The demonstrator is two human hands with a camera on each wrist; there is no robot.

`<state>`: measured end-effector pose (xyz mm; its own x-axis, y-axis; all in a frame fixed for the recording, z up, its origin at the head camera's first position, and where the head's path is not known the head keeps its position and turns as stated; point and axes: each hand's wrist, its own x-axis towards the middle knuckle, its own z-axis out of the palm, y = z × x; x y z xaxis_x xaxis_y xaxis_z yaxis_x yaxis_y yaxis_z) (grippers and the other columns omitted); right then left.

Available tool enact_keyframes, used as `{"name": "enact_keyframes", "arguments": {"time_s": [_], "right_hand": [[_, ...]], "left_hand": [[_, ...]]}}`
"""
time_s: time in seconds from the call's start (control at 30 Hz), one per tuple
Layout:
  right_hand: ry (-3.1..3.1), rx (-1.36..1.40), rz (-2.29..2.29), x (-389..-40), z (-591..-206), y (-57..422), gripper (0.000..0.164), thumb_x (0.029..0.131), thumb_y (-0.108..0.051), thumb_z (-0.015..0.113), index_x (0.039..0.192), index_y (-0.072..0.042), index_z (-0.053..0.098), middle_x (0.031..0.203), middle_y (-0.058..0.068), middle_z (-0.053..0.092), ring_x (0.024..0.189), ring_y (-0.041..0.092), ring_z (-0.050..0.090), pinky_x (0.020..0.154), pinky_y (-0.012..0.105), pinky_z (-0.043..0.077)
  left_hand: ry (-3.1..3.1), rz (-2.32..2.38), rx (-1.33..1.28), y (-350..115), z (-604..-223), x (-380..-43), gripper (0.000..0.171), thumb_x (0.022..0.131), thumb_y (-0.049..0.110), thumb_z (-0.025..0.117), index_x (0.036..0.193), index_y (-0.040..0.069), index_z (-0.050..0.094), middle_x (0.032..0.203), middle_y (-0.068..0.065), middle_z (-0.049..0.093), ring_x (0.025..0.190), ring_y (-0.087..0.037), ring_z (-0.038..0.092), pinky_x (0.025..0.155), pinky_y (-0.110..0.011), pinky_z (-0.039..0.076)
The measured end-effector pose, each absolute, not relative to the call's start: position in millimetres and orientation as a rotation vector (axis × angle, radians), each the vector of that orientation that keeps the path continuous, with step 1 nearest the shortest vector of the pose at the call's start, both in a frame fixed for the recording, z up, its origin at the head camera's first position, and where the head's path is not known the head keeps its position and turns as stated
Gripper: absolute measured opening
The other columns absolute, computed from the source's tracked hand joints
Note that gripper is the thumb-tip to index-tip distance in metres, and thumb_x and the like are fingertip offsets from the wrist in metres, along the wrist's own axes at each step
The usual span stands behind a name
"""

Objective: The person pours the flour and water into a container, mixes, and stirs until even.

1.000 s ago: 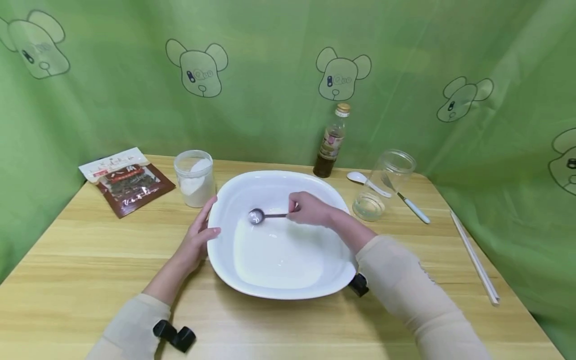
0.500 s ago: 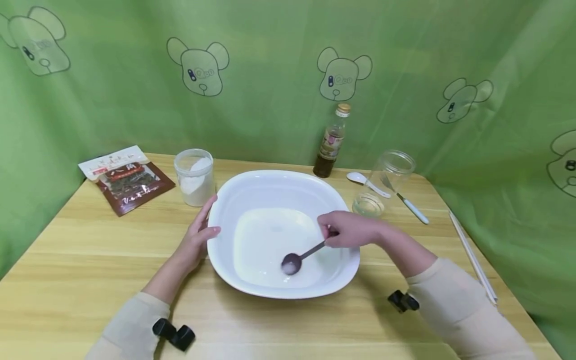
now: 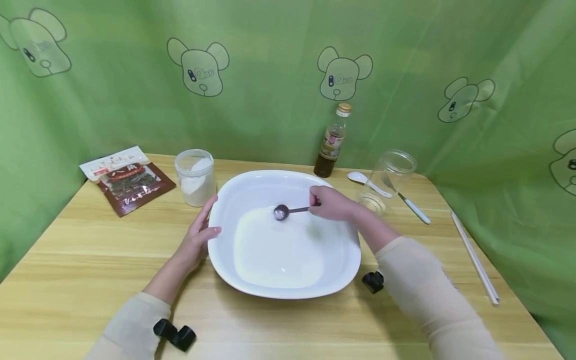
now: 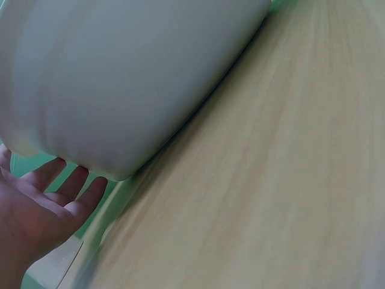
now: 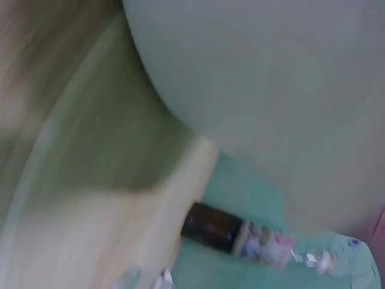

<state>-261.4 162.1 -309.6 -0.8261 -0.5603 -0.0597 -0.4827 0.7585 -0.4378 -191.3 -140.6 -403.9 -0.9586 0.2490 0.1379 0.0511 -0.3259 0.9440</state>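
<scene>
A large white basin (image 3: 279,280) stands at the middle of the wooden table, its floor glossy with small highlights. My left hand (image 3: 195,237) rests against its left side, with thumb at the rim and fingers extended along the outer wall; in the left wrist view those fingertips meet the basin's outside (image 4: 132,78). Over the basin's inside, my right hand (image 3: 330,202) grips the handle of a dark round-bowled spoon (image 3: 281,212). The spoon's bowl points left and has a pale shine in it. In the right wrist view the basin wall (image 5: 271,90) hides that hand's fingers and the spoon.
Behind the basin are a jar of white powder (image 3: 195,182) and a bottle of dark liquid (image 3: 330,147). A brown-and-white packet (image 3: 128,182) lies left. To the right are a glass jar (image 3: 389,175), a white spoon (image 3: 357,177), a light-handled knife (image 3: 416,210) and white chopsticks (image 3: 477,260).
My right hand swept the spoon toward the basin's near right, then back up to the far side, right of where it was first. My left hand and the basin stayed put.
</scene>
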Motion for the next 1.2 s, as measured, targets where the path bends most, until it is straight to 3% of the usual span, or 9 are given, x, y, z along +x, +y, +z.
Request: {"name": "enact_keyframes", "arguments": {"time_s": [0.17,0.33,0.6,0.87,1.2], "right_hand": [[2.629,-0.799,-0.819,-263.8,-325.8,136.6,0.010,0.076,-0.003,0.057,0.072,-0.004,0.049,0.063,0.002,0.048,0.058,0.014,0.042,0.054,0.024,0.038],[2.383,-0.823,-0.887,-244.9,-330.0,127.8,0.010,0.077,-0.001,0.056,0.073,-0.004,0.048,0.055,-0.001,0.042,0.051,0.010,0.037,0.049,0.021,0.033],[2.339,-0.968,-0.662,-218.0,-305.2,160.3,0.013,0.075,-0.001,0.055,0.070,-0.009,0.047,0.054,-0.005,0.038,0.051,0.007,0.035,0.051,0.020,0.033],[2.753,-0.799,-0.512,-238.8,-293.7,195.5,0.010,0.075,0.000,0.054,0.070,-0.007,0.048,0.058,0.001,0.044,0.052,0.014,0.039,0.048,0.025,0.036],[2.723,-0.733,-0.861,-258.7,-323.7,142.5,0.010,0.075,-0.003,0.058,0.072,-0.004,0.049,0.062,0.005,0.052,0.057,0.014,0.046,0.053,0.026,0.041]], "left_hand": [[1.735,2.439,0.397,-140.8,-404.4,-191.3,0.072,0.076,0.003,0.044,0.139,0.018,0.013,0.128,-0.026,0.030,0.098,-0.030,0.050,0.073,-0.041,0.048],[1.727,2.447,0.413,-140.2,-405.2,-190.4,0.072,0.076,0.003,0.044,0.139,0.017,0.013,0.128,-0.028,0.029,0.096,-0.029,0.051,0.074,-0.041,0.048],[1.734,2.443,0.401,-141.2,-403.9,-189.9,0.071,0.076,0.004,0.044,0.139,0.018,0.014,0.126,-0.027,0.031,0.095,-0.026,0.052,0.071,-0.039,0.049],[1.766,2.421,0.394,-141.4,-401.7,-190.8,0.072,0.076,0.005,0.045,0.139,0.019,0.014,0.125,-0.028,0.031,0.098,-0.032,0.049,0.072,-0.039,0.049],[1.756,2.425,0.377,-141.1,-403.5,-190.5,0.072,0.076,0.004,0.045,0.139,0.019,0.014,0.127,-0.027,0.031,0.095,-0.026,0.052,0.071,-0.038,0.050]]}}
